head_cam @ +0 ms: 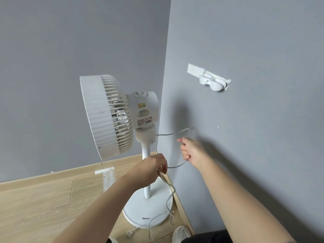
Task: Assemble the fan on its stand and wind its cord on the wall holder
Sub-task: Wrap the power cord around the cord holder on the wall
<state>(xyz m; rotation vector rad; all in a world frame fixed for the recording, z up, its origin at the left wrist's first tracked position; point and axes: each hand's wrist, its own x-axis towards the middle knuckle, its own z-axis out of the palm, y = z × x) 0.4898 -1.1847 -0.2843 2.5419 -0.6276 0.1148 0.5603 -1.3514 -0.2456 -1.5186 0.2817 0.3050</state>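
A white fan (pixel 107 116) sits upright on its white pole and round base (pixel 149 213) in the corner of the room. Its grey cord (pixel 177 166) leaves the neck, loops past my right hand (pixel 190 151), and runs down through my left hand (pixel 154 166) to the floor. My right hand grips the cord near the wall, blurred by motion. My left hand pinches the cord in front of the pole. The plug (pixel 132 231) lies on the floor by the base. The white cord holder (pixel 213 83) is taped to the right wall, above my right hand, with nothing on it.
Grey walls meet in a corner just behind the fan. A wood-look floor (pixel 43 204) spreads to the left, with a strip of tape (pixel 104 171) at the skirting. White slippers (pixel 180 234) show at the bottom edge beside the base.
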